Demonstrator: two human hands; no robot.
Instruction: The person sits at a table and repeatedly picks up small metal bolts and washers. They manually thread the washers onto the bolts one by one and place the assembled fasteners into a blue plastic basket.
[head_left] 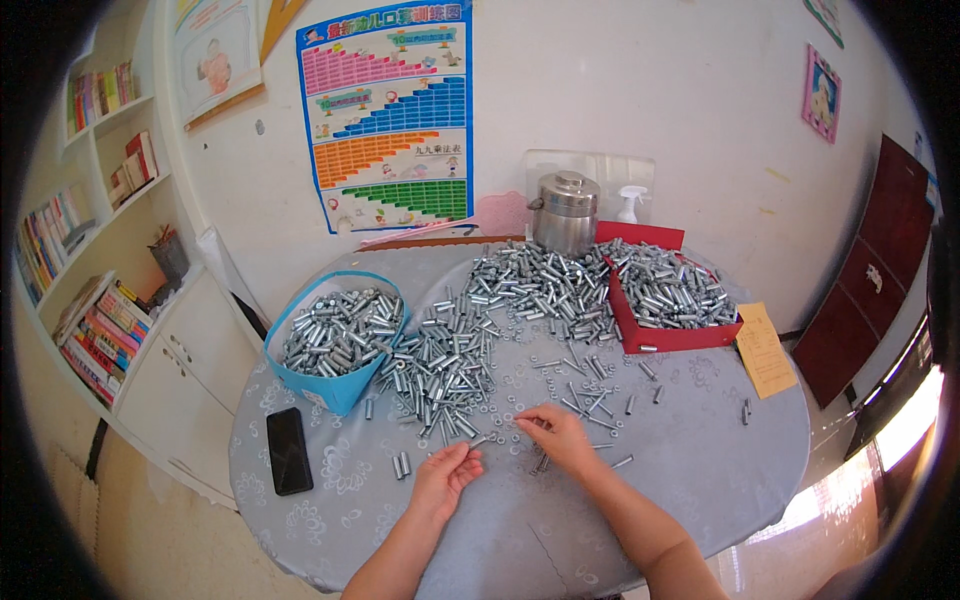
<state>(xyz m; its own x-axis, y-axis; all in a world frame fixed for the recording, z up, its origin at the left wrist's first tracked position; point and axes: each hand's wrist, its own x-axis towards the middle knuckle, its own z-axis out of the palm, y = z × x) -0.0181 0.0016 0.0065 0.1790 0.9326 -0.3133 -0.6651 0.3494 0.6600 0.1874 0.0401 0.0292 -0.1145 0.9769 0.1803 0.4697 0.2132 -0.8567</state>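
A black phone (pixel 288 450) lies flat on the grey table (pixel 700 470), well to the left of both hands. Near it stands a blue bin (pixel 335 392) full of small metal tubes (pixel 338 330). The left hand (pixel 445 478) rests on the table with its palm up and its grip loose and open, holding nothing I can see. Two tubes lie just left of it. Right above that hand is a big pile of tubes (pixel 445 365). The right hand (pixel 558 435) has its fingers pinched narrow on a tiny metal piece, too small to tell what. Loose tubes lie all around it. Far up and right sits a red box (pixel 665 337) of tubes, with a steel pot (pixel 565 212) behind.
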